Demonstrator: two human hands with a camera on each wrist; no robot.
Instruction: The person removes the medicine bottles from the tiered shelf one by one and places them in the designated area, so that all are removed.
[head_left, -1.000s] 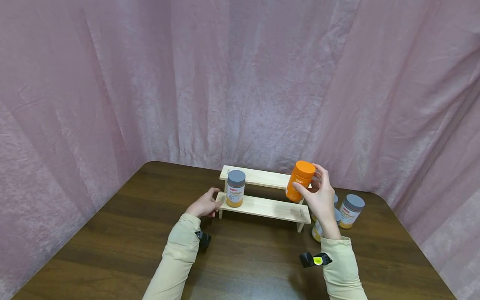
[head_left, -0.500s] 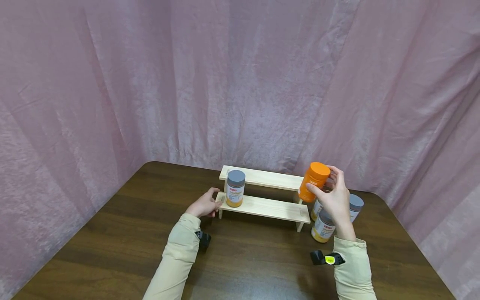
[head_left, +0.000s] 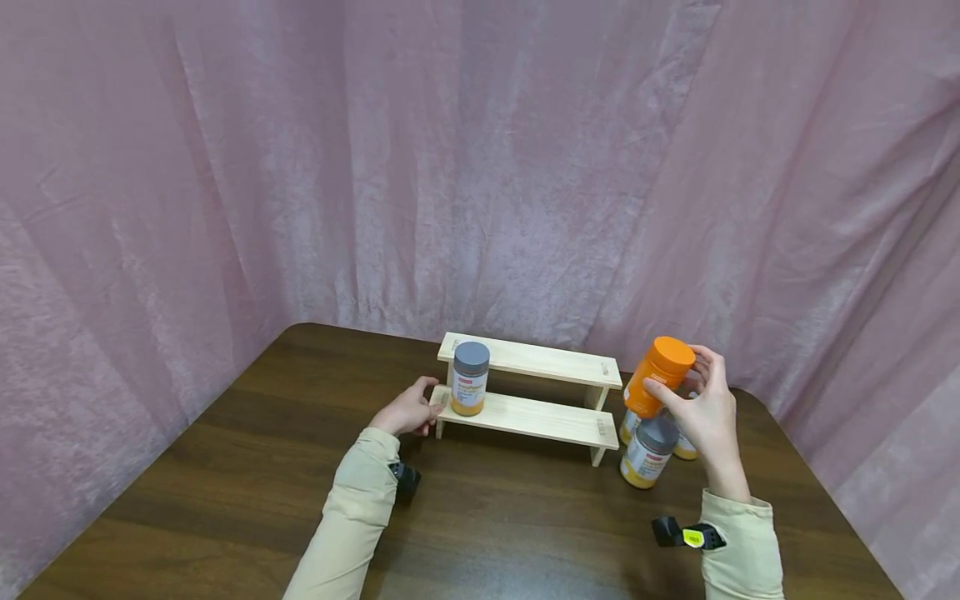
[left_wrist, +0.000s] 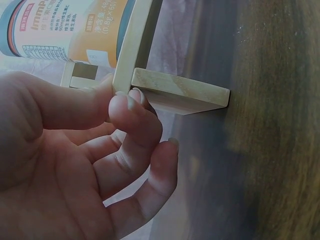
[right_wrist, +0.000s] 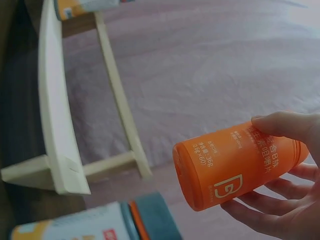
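Observation:
An orange bottle (head_left: pixel 660 377) is gripped between the thumb and fingers of my right hand (head_left: pixel 701 408); it tilts in the air past the right end of a two-step wooden rack (head_left: pixel 525 417). The right wrist view shows the bottle's printed side (right_wrist: pixel 235 165). At the rack's left end, my left hand (head_left: pixel 408 408) pinches the edge of the lower board (left_wrist: pixel 125 65) between thumb and fingertips. Close by on that board stands a grey-lidded jar (head_left: pixel 470 379) with a white and yellow label.
Right of the rack, a grey-lidded jar (head_left: pixel 648 454) stands on the dark wooden table (head_left: pixel 510 517). More such jars are partly hidden behind it and the right hand. A pink curtain (head_left: pixel 480 167) hangs behind the table.
My right hand has moved right with the orange bottle, from in front of the upper board to above the jars beside the rack. The left hand stays at the rack's left end.

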